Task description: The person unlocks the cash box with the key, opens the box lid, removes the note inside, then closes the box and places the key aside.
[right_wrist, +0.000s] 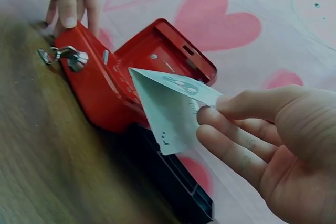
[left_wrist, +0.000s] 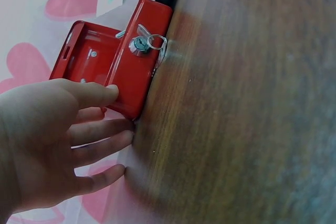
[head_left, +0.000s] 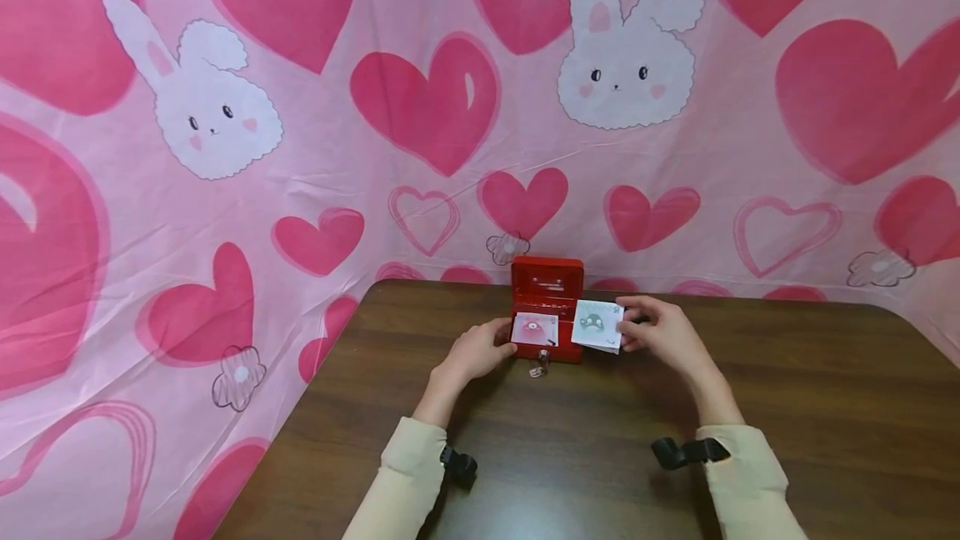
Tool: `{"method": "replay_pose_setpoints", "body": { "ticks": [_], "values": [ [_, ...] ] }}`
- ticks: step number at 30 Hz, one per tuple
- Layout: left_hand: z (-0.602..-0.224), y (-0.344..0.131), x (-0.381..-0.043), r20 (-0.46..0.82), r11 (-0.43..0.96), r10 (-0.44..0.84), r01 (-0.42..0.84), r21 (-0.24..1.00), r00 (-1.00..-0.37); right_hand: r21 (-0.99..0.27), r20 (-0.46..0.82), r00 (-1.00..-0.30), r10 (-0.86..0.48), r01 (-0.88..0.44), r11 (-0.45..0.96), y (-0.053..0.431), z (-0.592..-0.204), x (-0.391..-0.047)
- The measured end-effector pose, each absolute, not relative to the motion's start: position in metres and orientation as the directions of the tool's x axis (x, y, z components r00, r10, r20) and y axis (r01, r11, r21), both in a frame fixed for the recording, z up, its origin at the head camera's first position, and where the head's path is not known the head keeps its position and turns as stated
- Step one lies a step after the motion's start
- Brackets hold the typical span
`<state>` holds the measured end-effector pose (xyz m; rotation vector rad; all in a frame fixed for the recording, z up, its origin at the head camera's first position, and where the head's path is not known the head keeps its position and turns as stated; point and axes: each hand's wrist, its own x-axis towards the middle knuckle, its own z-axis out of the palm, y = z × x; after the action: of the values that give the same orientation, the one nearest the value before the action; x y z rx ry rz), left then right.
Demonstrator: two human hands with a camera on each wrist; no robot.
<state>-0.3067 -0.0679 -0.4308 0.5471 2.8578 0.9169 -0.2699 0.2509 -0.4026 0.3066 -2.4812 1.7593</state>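
A small red metal cash box (head_left: 551,352) stands on the table with its lid (head_left: 547,277) raised. A key with a ring (left_wrist: 156,40) hangs at its front lock (left_wrist: 139,45). My left hand (head_left: 476,350) holds the box's left front corner, thumb on the front, other fingers along the side. Paper with a pink cartoon figure (head_left: 535,329) lies in the box's left part. At the box's right side, my right hand (head_left: 663,333) pinches folded paper with a green cartoon creature (head_left: 595,323) between thumb and fingers. The fold stands partly apart in the right wrist view (right_wrist: 168,111).
A black compartment tray (right_wrist: 176,177) stands close by the box's right side, under the held paper. Behind the brown wooden table (head_left: 555,457) hangs a pink cloth (head_left: 420,15) with hearts and rabbits. Black wrist straps (head_left: 457,465) sit at both sleeves.
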Motion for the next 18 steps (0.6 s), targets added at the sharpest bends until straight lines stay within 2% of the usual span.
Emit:
{"method": "replay_pose_setpoints", "body": {
  "ticks": [18],
  "values": [
    [-0.43, -0.067, -0.306, 0.027, 0.76, 0.366, 0.315, 0.569, -0.93, -0.901, 0.032, -0.964, -0.263, -0.141, 0.41, 0.277, -0.406, -0.265]
  ]
}}
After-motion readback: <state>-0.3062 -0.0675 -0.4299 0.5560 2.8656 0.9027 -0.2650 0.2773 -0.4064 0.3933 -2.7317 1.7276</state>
